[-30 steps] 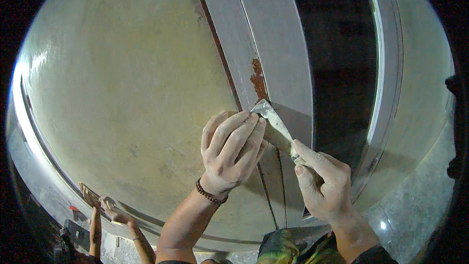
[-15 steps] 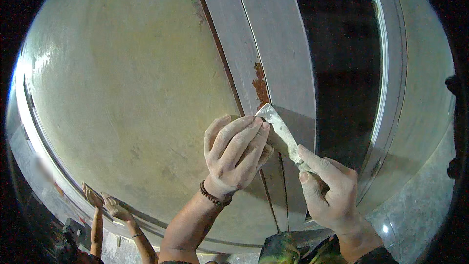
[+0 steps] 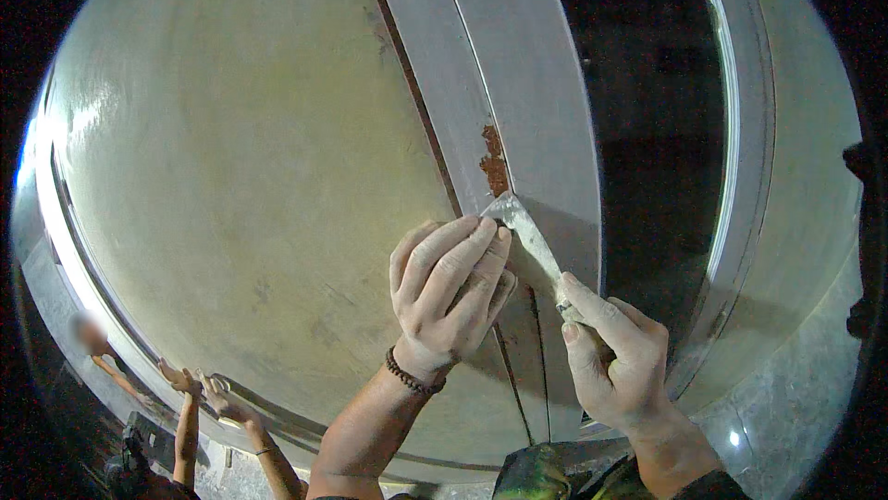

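Note:
My right hand [image 3: 620, 357] grips the handle of a putty knife [image 3: 529, 232], thumb and forefinger close to the base of its whitish, smeared blade. The blade slants up and left, its tip by the lower end of a rust-brown patch [image 3: 494, 165] on the grey frame [image 3: 546, 102]. Beside the blade's left edge, my left hand [image 3: 453, 287] has its dusty fingers bent together, fingertips meeting near the blade. A dark bit shows at those fingertips, but what they hold is hidden. A beaded bracelet [image 3: 412, 374] circles the left wrist.
A broad yellowish-grey panel [image 3: 250, 148] fills the left. Right of the frame lies a dark opening [image 3: 657, 130], edged by a pale strip [image 3: 726, 111]. At lower left, another person's hands [image 3: 208, 391] are raised near the panel's border. Grey flooring [image 3: 768, 426] shows at lower right.
The brown patch shows smaller and more broken in outline. My hands and the knife keep nearly the same place. The other person's hands have shifted slightly at lower left.

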{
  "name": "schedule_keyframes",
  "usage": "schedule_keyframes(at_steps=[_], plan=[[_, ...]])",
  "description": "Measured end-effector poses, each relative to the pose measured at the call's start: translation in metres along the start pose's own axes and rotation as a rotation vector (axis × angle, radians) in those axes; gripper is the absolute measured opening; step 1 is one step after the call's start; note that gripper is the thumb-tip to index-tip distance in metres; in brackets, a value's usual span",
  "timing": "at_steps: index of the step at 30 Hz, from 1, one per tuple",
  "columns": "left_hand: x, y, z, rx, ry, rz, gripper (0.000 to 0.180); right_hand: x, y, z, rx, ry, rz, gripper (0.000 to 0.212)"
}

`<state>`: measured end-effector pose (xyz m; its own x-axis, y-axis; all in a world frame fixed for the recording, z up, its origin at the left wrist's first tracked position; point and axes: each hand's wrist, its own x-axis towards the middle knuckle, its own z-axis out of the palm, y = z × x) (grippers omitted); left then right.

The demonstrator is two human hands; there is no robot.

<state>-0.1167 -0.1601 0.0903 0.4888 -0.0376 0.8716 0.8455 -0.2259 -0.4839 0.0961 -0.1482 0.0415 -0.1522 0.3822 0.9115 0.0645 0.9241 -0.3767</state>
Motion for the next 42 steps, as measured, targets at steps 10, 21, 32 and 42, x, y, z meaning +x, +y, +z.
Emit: schedule_keyframes(at_steps=[10, 21, 32, 42], plan=[[0.006, 0.003, -0.003, 0.048, 0.020, -0.049, 0.037, 0.004, -0.015, -0.005, -0.014, -0.011, -0.010, 0.044], [0.010, 0.002, -0.014, 0.110, -0.010, -0.104, 0.038, 0.012, -0.021, 0.000, -0.023, 0.002, -0.026, 0.047], [0.000, -0.006, -0.022, 0.121, -0.041, -0.106, 0.036, 0.007, -0.031, 0.010, -0.028, -0.033, -0.012, 0.046], [0.014, -0.023, -0.021, 0.187, -0.024, 0.010, 0.040, 0.026, -0.024, 0.028, 0.047, 0.116, -0.139, 0.039]])
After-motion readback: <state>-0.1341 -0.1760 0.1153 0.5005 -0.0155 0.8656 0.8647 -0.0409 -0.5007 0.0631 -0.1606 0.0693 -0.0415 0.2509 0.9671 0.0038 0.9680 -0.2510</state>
